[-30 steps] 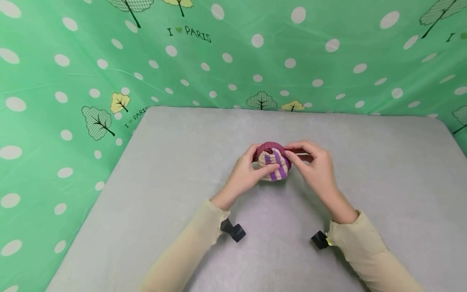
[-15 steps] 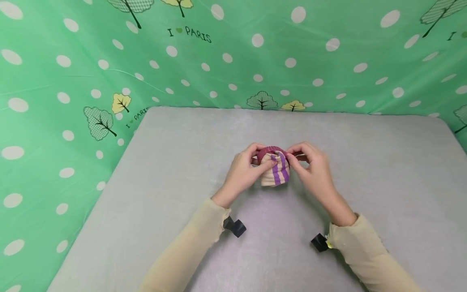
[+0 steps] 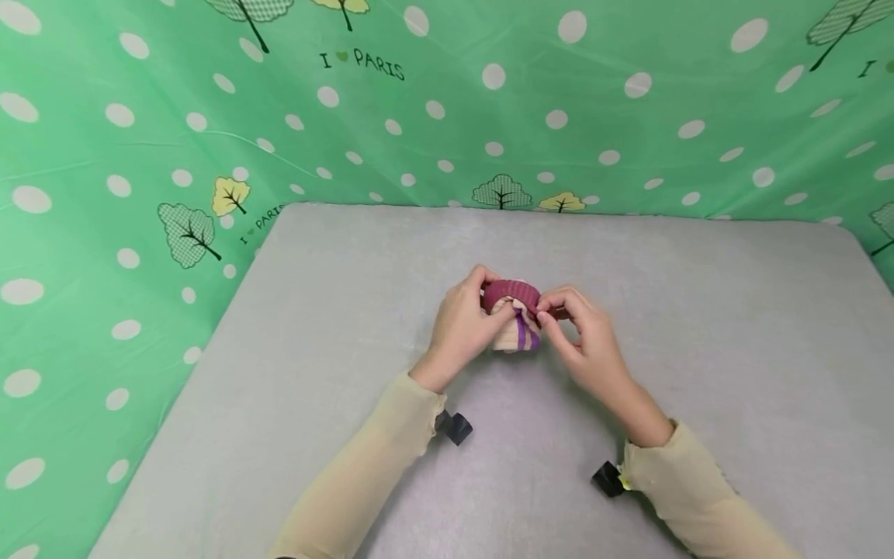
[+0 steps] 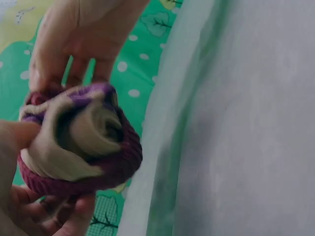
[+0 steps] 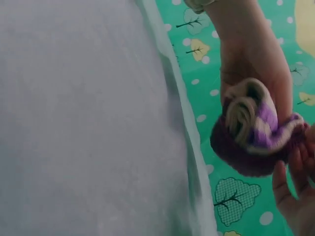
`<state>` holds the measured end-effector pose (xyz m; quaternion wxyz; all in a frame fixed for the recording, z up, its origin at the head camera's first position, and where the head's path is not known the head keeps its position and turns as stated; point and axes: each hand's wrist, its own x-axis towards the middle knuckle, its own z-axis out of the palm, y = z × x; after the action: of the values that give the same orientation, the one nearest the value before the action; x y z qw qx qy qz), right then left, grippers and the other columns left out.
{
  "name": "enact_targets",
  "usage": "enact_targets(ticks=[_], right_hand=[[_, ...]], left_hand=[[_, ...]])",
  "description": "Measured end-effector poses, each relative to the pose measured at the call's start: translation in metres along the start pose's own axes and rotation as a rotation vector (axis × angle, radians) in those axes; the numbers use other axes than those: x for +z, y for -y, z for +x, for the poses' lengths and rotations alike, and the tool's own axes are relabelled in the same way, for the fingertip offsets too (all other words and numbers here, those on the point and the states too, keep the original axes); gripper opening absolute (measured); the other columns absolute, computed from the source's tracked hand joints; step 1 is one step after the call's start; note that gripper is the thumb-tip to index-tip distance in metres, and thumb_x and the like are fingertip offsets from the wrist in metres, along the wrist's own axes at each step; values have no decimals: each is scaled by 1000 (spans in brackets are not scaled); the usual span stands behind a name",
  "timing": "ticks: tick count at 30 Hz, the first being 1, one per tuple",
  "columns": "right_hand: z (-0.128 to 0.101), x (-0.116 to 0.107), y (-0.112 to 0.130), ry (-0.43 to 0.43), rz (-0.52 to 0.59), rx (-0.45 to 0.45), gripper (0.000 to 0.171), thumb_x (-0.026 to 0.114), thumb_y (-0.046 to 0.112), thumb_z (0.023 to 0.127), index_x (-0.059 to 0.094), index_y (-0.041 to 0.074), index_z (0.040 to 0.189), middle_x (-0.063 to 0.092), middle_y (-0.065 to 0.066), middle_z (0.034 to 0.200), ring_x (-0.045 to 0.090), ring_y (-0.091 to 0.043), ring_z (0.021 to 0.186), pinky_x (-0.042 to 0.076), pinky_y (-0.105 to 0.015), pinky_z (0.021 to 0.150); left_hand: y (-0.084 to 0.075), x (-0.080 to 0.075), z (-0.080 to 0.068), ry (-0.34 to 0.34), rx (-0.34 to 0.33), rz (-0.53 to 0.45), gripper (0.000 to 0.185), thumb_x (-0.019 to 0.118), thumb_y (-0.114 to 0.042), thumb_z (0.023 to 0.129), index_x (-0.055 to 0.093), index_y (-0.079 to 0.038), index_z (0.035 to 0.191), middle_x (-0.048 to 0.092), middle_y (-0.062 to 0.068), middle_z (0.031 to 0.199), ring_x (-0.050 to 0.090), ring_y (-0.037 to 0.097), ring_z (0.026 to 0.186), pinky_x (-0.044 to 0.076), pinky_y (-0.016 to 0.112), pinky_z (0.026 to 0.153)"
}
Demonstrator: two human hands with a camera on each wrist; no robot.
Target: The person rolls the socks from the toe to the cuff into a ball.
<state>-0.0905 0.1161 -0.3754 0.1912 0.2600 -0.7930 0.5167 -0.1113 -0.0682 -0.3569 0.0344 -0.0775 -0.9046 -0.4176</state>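
Observation:
Over the middle of the grey table, both hands hold a rolled-up sock bundle, beige with purple stripes. Its maroon ribbed cuff wraps round the far side of the roll. My left hand grips the bundle from the left, its thumb pressed on the striped fabric and its fingers behind, partly hidden. At the cuff's right edge, my right hand pinches the fabric between thumb and fingertips. The left wrist view shows the coiled end of the sock roll inside the cuff; the right wrist view shows that coil too.
The grey tabletop spreads out on every side of the hands. Behind it and to the left hangs a green curtain with white dots and trees. Small black devices are worn at both wrists below the beige sleeves.
The bundle has shifted slightly left and tilted, so more of the maroon cuff shows and less of the stripes. My left thumb has moved up towards the cuff; my right hand has followed leftward.

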Motion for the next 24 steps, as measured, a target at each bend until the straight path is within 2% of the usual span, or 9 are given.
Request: enact_targets(ticks=[3,5,9,11,13,18,21,24], right_hand=[[0,3,0,-26,-58,82,7,58,0,97,62,-5,98,65,-12,95,56,-1,88,48,-7,75],[2,3,0,-62,-82,138,6,57,0,97,61,-5,98,64,-14,94,55,-1,87,46,-5,71],[6,0,0,-150,-50,245,9,56,1,98,60,-7,98,64,-17,93,52,1,84,42,-5,64],[7,-2,1,-170,-7,289,10,55,2,98,59,-8,99,63,-17,94,52,0,83,41,-7,61],[8,-3,2,-161,55,322,12,54,3,100,58,-8,100,61,-13,95,53,-1,84,41,-8,60],[6,-5,4,-90,205,376,13,55,-3,97,55,-10,107,58,1,101,57,-1,91,50,-9,71],[5,-7,3,-53,216,403,16,59,-7,93,56,-11,108,60,-3,103,59,0,91,53,-10,74],[5,-8,4,-34,144,399,13,62,-5,92,61,-9,104,64,-14,101,61,2,85,53,-9,72]], left_hand=[[-1,1,-2,35,-15,-65,34,69,-22,88,58,-10,118,70,10,110,62,19,84,50,27,70],[-1,0,-2,91,-38,-159,41,71,-23,89,57,-10,125,68,11,119,64,20,92,54,25,75],[-1,-4,-2,237,-98,-368,62,79,-18,85,51,-7,138,63,14,133,63,27,115,57,28,91],[0,-6,-2,281,-111,-424,68,81,-15,83,49,-6,141,62,15,135,62,29,118,56,30,95],[1,-7,-2,292,-107,-448,69,82,-13,82,49,-5,142,62,16,134,62,29,119,54,30,98],[6,-8,-1,253,-79,-538,63,80,-7,82,51,-4,138,61,18,132,65,32,114,55,31,97],[9,-9,-1,240,-71,-596,61,78,-3,82,52,-4,137,59,18,133,67,32,108,58,31,91],[11,-9,-1,217,-68,-610,59,78,-2,82,53,-4,136,58,17,132,68,28,101,59,27,84]])
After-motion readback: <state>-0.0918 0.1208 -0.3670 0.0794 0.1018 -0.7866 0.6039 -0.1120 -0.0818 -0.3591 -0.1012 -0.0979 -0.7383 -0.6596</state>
